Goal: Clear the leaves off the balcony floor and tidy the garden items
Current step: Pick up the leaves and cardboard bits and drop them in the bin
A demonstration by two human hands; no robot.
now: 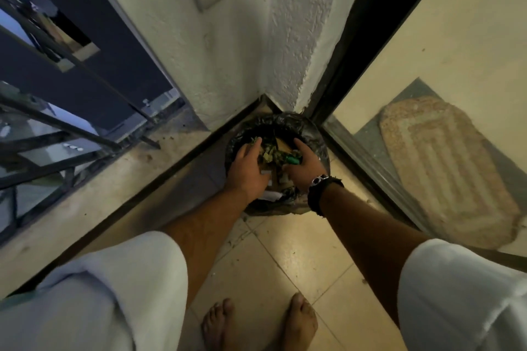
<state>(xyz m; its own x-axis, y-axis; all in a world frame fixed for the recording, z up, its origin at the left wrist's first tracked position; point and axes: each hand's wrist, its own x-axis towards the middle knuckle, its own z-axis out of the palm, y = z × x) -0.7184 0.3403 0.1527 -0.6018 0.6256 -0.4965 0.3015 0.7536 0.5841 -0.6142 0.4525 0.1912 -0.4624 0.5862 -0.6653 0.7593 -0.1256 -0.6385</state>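
Leaves [267,152], dry and green, lie heaped in a bin [323,155] lined with a black bag, which sits on the tiled floor [299,253] in the corner where two white walls meet. Both arms reach straight down into it. The left hand [247,168] lies palm down on the heap's left side, fingers spread and nearly straight; the right hand [303,164] cups its right side, fingers loosely bent, beside a small green object [293,161]. Neither plainly grips anything. A railing [57,122] stands left, a mat [447,168] right behind glass. The heap shows no clear long axis.
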